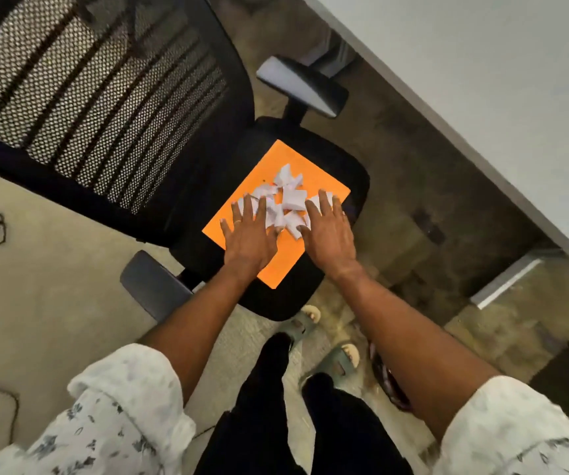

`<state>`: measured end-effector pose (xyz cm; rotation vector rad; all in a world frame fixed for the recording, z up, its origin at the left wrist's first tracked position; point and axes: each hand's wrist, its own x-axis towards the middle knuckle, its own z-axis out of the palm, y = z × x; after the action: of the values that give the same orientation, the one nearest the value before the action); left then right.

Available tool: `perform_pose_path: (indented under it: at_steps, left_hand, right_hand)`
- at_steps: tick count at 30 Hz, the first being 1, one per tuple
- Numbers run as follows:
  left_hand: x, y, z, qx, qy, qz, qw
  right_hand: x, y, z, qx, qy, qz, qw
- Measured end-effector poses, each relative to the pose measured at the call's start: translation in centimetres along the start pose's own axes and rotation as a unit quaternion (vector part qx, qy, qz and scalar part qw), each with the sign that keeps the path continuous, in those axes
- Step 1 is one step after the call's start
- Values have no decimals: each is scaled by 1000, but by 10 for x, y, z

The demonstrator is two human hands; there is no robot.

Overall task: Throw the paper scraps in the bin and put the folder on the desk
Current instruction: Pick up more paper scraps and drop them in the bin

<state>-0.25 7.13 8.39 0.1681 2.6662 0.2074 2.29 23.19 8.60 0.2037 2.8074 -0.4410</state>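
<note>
So the flat orange paper folder (313, 185) is lying on the seat of a black mesh-back office chair (104, 108), long axis running diagonally from near-left to far-right. A pile of white torn paper scraps (288, 197) sits on top. Both hands, left hand (250, 231) and right hand (327, 231), are spread flat, fingers splayed, either side of the pile, gripping nothing.

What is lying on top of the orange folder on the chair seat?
A loose heap of white paper scraps lies on the orange folder. The left hand and right hand rest open on it, flanking the heap, hiding whatever lies beneath them.
</note>
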Motion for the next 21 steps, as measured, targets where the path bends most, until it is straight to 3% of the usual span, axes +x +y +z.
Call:
perform_pose_path:
  at_steps: [11,21]
  left_hand:
    - [55,-30,59,-77,-74,-18,994]
    - [100,-32,89,-74,-82,-7,994]
  right_hand:
    - [53,19,71,13,-88,20,996]
    - [76,16,120,12,-106,56,993]
